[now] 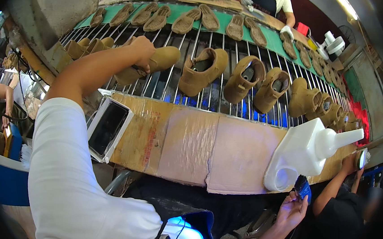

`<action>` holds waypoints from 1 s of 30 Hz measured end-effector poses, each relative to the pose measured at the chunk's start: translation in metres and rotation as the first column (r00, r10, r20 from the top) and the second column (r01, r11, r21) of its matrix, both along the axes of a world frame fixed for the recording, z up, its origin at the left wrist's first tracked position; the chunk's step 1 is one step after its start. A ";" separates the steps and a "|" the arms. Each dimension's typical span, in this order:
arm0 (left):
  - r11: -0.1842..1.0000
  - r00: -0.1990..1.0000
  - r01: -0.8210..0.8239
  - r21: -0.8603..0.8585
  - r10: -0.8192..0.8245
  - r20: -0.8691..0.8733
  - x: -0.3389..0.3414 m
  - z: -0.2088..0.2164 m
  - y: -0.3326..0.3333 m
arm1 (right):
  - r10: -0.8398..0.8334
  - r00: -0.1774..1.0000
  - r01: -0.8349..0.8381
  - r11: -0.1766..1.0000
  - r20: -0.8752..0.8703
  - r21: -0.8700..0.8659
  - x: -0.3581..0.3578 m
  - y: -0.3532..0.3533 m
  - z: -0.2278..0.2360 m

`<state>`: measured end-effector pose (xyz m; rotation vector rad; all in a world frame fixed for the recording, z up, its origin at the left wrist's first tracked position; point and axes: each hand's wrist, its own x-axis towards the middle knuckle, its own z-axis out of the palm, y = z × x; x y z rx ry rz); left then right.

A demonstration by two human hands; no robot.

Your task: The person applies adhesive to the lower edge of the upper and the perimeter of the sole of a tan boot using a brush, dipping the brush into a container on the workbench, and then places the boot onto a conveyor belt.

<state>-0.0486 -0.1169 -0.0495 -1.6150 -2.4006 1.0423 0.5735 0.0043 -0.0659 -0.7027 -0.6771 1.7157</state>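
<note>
My left arm reaches across to the roller rack, where my left hand (142, 51) is closed on a tan suede shoe (165, 58), gripping it near its opening. The shoe's toe points right; its heel side is partly under my forearm. Low at the right, my right hand (293, 209) pinches a small dark blue pad (302, 189) between thumb and fingers. Just above that pad lies a white plastic bottle (299, 149) with a spout, on the cardboard-covered ledge (239, 154). To the right of the held shoe stands another tan shoe (203, 71) on the rollers.
More tan shoes (304, 98) line the metal rollers (249, 115) to the right. Several soles (157, 19) lie along a green strip (218, 34) beyond. A white box with a dark inside (109, 126) sits by my left arm. Across the line, a gloved person (267, 1) works.
</note>
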 end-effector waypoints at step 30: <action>0.837 0.818 -0.536 0.112 0.548 -0.176 -0.073 -0.067 -0.067 | -0.027 0.995 0.019 0.995 -0.092 -0.094 -0.003 -0.006 0.005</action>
